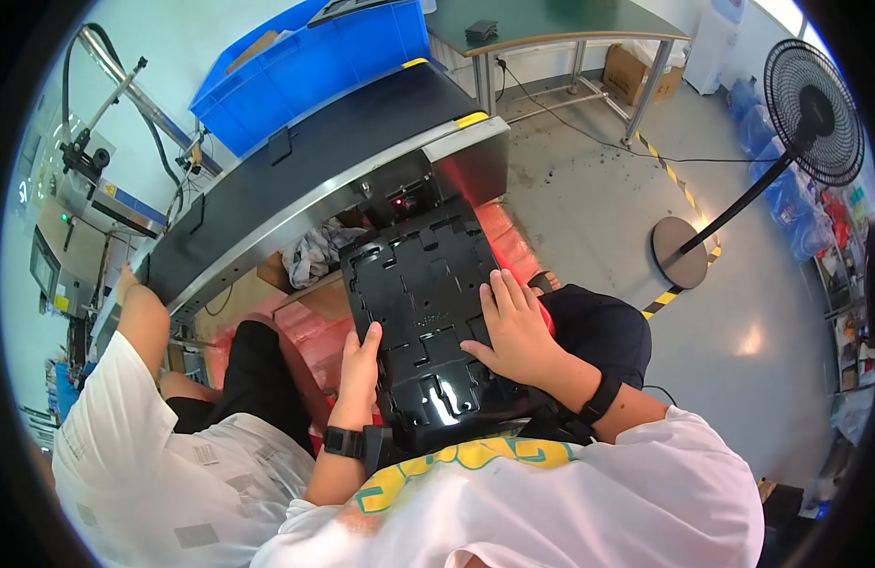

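Note:
A shiny black plastic tray with moulded recesses lies tilted across my lap, its far end close to the conveyor's side. My left hand holds its left edge, thumb on top and the other fingers mostly hidden. On the tray's right side rests my right hand, fingers stretched out and thumb apart, palm down on the surface. The recesses I can see hold no parts.
Ahead runs a conveyor with a black belt, a blue bin behind it. A co-worker's hand touches the belt's left end. A green table stands beyond; a black floor fan stands at right.

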`<state>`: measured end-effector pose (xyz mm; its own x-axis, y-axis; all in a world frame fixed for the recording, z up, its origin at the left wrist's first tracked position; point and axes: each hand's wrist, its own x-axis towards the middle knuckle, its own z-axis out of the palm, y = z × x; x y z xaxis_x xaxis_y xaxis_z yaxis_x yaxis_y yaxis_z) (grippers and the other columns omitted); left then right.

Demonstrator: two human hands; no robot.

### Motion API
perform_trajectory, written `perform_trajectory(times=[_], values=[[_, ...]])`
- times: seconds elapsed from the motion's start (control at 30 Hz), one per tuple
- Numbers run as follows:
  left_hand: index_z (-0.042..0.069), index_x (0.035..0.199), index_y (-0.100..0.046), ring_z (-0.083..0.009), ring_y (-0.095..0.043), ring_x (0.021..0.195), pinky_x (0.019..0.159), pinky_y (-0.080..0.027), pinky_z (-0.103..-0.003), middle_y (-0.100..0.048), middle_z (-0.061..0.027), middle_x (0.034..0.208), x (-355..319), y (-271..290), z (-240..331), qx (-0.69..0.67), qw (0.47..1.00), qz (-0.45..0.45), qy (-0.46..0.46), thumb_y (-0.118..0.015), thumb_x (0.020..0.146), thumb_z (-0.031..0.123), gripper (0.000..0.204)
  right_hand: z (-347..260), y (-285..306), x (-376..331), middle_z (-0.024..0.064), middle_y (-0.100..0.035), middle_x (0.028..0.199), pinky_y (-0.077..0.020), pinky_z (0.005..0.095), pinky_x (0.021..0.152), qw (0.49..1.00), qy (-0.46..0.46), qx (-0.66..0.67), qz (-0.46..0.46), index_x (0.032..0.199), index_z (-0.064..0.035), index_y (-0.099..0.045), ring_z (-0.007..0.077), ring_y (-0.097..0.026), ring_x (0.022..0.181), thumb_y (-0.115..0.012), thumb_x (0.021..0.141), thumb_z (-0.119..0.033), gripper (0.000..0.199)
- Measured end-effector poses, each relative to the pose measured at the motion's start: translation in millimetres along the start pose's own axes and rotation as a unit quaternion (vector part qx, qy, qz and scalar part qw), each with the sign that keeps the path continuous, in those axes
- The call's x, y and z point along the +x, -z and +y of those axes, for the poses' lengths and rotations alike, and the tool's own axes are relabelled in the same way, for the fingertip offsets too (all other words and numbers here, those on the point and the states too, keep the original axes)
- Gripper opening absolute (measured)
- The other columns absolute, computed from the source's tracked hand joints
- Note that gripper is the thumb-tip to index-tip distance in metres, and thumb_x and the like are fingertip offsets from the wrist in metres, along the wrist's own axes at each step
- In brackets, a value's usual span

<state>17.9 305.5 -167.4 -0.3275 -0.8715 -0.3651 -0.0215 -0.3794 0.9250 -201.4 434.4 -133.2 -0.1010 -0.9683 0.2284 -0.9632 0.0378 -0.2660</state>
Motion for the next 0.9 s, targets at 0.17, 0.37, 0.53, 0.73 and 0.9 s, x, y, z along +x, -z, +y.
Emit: perform_trajectory(times=[0.17, 0.37, 0.53, 0.73, 0.9], values=[[0.002, 0.129, -0.046, -0.0174, -0.054, 0.106, 0.091, -0.043, -0.031, -0.057, -0.008, 0.118, 5.8, -0.9, -1.2, -0.025, 0.999, -0.015, 0.031, -0.056, 0.093, 0.022, 0.043, 2.0, 15.9, 14.5, 0.0277, -0.043, 0.124, -0.0312, 0.0501, 0.101, 0.997, -0.019, 0.034, -0.071, 0.12, 0.0109, -0.048, 0.0402, -0.041, 0.119, -0.066, 0.079, -0.04, 0.068], [0.001, 0.131, -0.045, -0.0179, -0.052, 0.107, 0.092, -0.041, -0.03, -0.055, -0.008, 0.12, 1.3, -3.4, -18.0, -0.041, 0.998, 0.017, -0.039, -0.055, 0.093, 0.016, 0.042, 6.3, 63.2, 50.2, 0.0242, -0.05, 0.118, -0.0396, 0.0428, 0.095, 0.962, -0.016, 0.031, -0.269, 0.115, 0.0084, -0.054, 0.0386, -0.049, 0.108, -0.064, 0.081, -0.037, 0.057], [0.001, 0.129, -0.046, -0.0223, -0.051, 0.107, 0.091, -0.041, -0.033, -0.052, -0.0163, 0.12, 1.1, 4.3, -8.2, 0.067, 0.996, 0.015, -0.049, -0.057, 0.09, 0.014, 0.043, 5.8, 132.9, 145.5, 0.017, -0.063, 0.104, -0.0459, 0.0371, 0.089, 0.945, 0.015, 0.09, -0.314, 0.114, -0.0011, -0.06, 0.0315, -0.059, 0.101, -0.061, 0.085, -0.036, 0.046], [-0.003, 0.126, -0.048, -0.031, -0.047, 0.12, 0.101, -0.036, -0.037, -0.048, -0.0218, 0.127, 5.7, 1.3, 98.4, 0.242, 0.9, 0.072, -0.356, -0.057, 0.088, 0.011, 0.041, 11.7, 120.5, 322.3, 0.0053, -0.061, 0.081, -0.0447, 0.0331, 0.056, 0.985, -0.06, 0.141, -0.076, 0.092, -0.0014, -0.063, 0.0144, -0.056, 0.072, -0.056, 0.083, -0.053, 0.052], [-0.001, 0.114, -0.057, -0.0313, -0.053, 0.109, 0.097, -0.039, -0.036, -0.057, -0.0176, 0.114, 87.4, -1.1, 210.5, 0.354, 0.722, 0.094, -0.587, -0.058, 0.087, 0.01, 0.029, 36.7, 71.4, 390.1, 0.0094, -0.061, 0.08, -0.0471, 0.0377, 0.059, 0.978, -0.192, -0.001, -0.08, 0.096, 0.0011, -0.064, 0.0219, -0.058, 0.071, -0.06, 0.079, -0.054, 0.058]])
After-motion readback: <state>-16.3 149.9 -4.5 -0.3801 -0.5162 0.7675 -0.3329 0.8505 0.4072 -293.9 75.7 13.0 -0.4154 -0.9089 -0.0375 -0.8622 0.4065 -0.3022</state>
